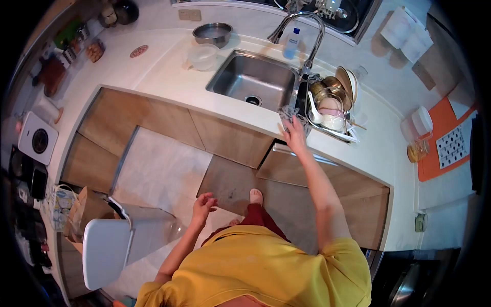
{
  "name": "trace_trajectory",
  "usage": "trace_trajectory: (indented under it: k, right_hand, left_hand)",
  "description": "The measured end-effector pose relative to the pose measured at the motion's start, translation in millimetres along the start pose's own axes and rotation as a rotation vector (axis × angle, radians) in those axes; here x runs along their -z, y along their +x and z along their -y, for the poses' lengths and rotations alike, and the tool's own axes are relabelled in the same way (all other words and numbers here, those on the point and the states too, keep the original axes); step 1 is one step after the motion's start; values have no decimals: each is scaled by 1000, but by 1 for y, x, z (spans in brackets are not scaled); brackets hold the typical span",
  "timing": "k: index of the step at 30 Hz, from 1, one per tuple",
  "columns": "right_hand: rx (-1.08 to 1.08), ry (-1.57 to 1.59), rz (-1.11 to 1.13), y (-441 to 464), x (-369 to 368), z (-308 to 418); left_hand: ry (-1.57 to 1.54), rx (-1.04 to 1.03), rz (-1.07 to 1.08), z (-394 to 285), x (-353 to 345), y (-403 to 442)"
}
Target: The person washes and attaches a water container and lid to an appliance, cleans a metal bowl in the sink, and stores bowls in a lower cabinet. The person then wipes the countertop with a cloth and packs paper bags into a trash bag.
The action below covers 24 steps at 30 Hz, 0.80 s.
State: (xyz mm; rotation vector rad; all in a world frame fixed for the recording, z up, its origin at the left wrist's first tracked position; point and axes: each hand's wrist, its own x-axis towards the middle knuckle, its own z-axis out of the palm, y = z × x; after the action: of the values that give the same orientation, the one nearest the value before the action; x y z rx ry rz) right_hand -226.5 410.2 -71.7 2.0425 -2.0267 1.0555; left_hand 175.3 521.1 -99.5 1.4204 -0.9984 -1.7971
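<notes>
My right hand (294,137) reaches over the counter's front edge, its fingers stretched out and apart against a crumpled grey cloth (290,112). The cloth lies at the near right corner of the stainless steel sink (245,77), beside the dish rack (353,136). Whether the fingertips pinch any of the fabric cannot be made out. My left hand (204,205) hangs in the air over the floor, fingers loosely bent and apart, with nothing in it. Bowls, a white spoon (314,109) and plates (348,82) fill the rack. A chrome faucet (307,64) arches behind the sink.
A metal basin (213,34) and a clear plastic bowl (203,56) stand left of the sink. Behind it is a blue-capped bottle (292,43). A white-lidded bin (107,253) and a paper bag (89,212) are at my left. An orange board (434,148) leans at right.
</notes>
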Motion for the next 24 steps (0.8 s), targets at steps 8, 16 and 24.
trace_trajectory:
  k: [8, 16, 24]
  right_hand:
    - [183, -303, 225, 13, -29, -62]
    - [458, 7, 527, 55, -33, -38]
    - [334, 155, 494, 69, -52, -42]
  left_hand:
    - [35, -152, 140, -46, -82, 111]
    - [832, -1006, 111, -141, -193, 209]
    - [1231, -958, 212, -154, -192, 268]
